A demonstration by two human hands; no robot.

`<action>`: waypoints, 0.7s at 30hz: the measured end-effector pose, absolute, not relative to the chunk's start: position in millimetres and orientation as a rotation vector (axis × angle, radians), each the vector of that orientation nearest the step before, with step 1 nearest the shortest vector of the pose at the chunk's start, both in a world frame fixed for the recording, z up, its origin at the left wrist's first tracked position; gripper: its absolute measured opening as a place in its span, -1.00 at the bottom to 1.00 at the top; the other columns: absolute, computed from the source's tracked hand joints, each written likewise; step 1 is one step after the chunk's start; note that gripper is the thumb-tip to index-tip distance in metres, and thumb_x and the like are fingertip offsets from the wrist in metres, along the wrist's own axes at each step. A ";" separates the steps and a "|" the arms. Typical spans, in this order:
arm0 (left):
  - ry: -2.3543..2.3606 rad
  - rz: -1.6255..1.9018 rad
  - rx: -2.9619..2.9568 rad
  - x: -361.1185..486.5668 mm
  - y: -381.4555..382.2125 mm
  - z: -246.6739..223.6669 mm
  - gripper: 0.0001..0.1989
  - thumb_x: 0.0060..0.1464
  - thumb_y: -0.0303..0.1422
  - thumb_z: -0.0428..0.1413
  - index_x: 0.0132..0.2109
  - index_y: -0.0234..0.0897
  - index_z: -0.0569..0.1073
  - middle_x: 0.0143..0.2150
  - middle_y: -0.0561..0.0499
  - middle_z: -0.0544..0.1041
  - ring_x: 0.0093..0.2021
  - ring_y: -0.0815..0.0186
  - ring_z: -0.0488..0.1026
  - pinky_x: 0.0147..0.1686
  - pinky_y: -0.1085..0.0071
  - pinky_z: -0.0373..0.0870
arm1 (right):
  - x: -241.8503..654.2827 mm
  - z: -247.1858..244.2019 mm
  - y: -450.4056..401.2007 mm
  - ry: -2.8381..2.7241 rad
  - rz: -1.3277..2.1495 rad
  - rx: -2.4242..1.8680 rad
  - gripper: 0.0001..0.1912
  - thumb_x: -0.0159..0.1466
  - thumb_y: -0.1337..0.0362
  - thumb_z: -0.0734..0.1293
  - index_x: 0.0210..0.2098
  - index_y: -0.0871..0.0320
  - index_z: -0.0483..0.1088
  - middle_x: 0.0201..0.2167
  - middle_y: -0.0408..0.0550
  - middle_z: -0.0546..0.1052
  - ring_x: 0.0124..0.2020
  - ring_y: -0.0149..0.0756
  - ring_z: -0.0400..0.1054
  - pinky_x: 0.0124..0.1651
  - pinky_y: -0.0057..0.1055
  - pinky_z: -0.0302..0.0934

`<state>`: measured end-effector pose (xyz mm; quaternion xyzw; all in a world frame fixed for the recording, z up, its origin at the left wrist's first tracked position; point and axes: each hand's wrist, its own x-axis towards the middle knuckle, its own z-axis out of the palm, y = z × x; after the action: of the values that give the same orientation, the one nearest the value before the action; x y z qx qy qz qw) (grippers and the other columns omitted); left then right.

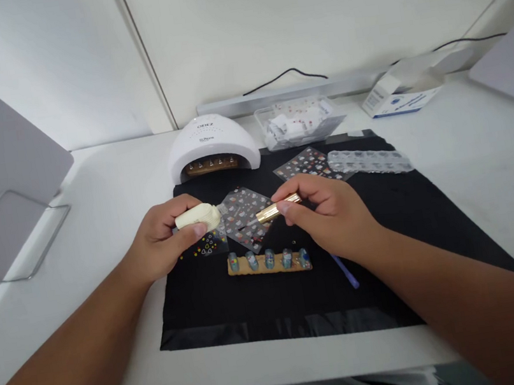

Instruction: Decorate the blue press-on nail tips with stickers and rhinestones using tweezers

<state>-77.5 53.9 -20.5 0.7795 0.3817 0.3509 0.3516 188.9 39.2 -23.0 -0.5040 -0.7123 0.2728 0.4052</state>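
Observation:
My left hand [160, 236] is closed around a cream nail polish bottle [197, 217], tilted with its neck toward the right. Between the fingers of my right hand [322, 208] is a gold brush cap [272, 211], its thin brush pointing left toward the bottle, apart from it. Below both hands lies a wooden nail stand [259, 271] bearing a row of several decorated nail tips [269, 259]. Sticker sheets lie under the hands: one with white and red figures [245, 210], another with yellow shapes [207, 245] partly hidden by my left hand.
A white nail lamp [210, 135] stands at the back with another wooden stand [211, 164] inside. Right of it are a clear plastic box [297, 121], another sticker sheet [306, 164], a clear plastic strip [371, 161] and an opened carton [404, 93]. A purple stick [346, 272] lies on the black mat [208, 315].

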 end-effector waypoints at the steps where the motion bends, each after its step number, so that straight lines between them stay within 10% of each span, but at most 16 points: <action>1: 0.990 0.908 2.023 -77.4 53.8 -20.3 -0.86 0.15 -0.30 0.12 -0.25 -0.29 0.47 -0.42 0.11 0.41 -0.46 0.45 0.29 -0.48 0.51 0.19 | 188.9 -23.6 39.7 -1.755 0.711 -1.279 -0.90 0.19 0.28 0.31 -0.37 0.12 0.48 -0.60 -0.20 0.46 -0.54 -0.37 0.35 -0.39 -0.40 0.16; 21: 1.003 0.718 2.175 -73.7 50.7 -9.5 -0.85 0.17 -0.29 0.08 -0.26 -0.29 0.45 -0.47 0.15 0.42 -0.52 0.47 0.31 -0.52 0.54 0.20 | 187.7 -31.9 45.7 -1.301 1.096 -0.987 -0.95 0.22 0.28 0.35 -0.37 0.07 0.47 -0.68 -0.28 0.43 -0.58 -0.45 0.30 -0.38 -0.42 0.15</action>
<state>-73.7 50.7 -9.5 0.8256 0.3806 0.2726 0.3149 187.7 45.7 -31.9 -0.4179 -0.5507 0.4638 0.5540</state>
